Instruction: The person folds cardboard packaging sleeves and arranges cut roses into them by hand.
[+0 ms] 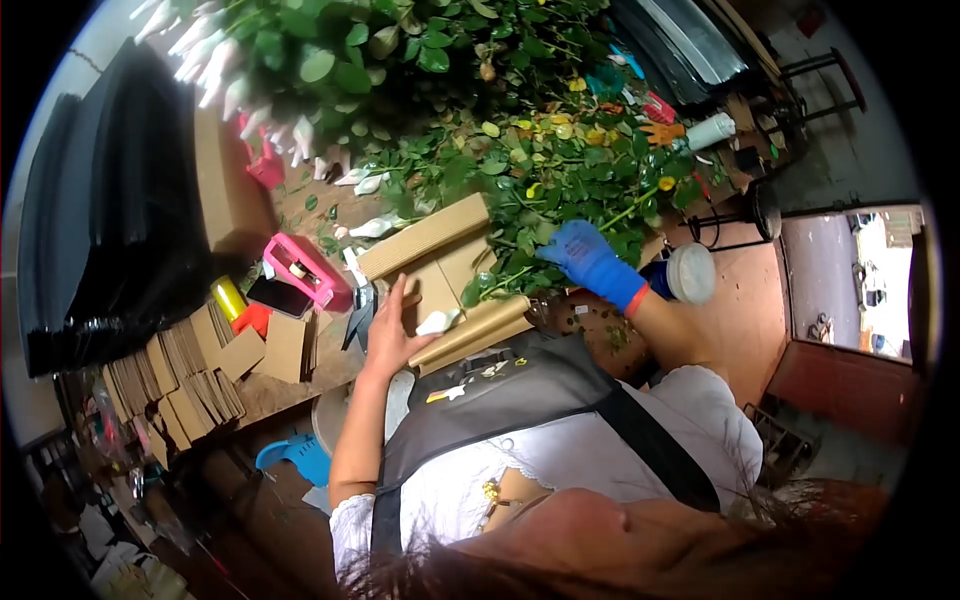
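In front of my chest a folded corrugated cardboard sheet (pixel 427 236) lies with its sides raised, forming a trough. A rose with a white bud (pixel 437 322) rests inside, its leaves pointing right. My left hand (pixel 390 333), bare, is at the trough's left end beside the bud, fingers stretched and thumb apart. My right hand (pixel 590 263), in a blue glove with an orange cuff, is closed at the leafy stem end; its fingertips are partly hidden by leaves. Beyond the cardboard spreads a pile of leafy rose stems (pixel 560 150), with white buds (pixel 375 226) toward the left.
A pink tape dispenser (pixel 305 272), a phone (pixel 279 296), a yellow roll (pixel 228 298) and stacked cardboard pieces (pixel 190 375) are on the left. Black plastic sheets (pixel 120 220) stand behind them. A white-lidded container (pixel 690 273) is by my right forearm. A blue basket (pixel 295 457) sits below the table.
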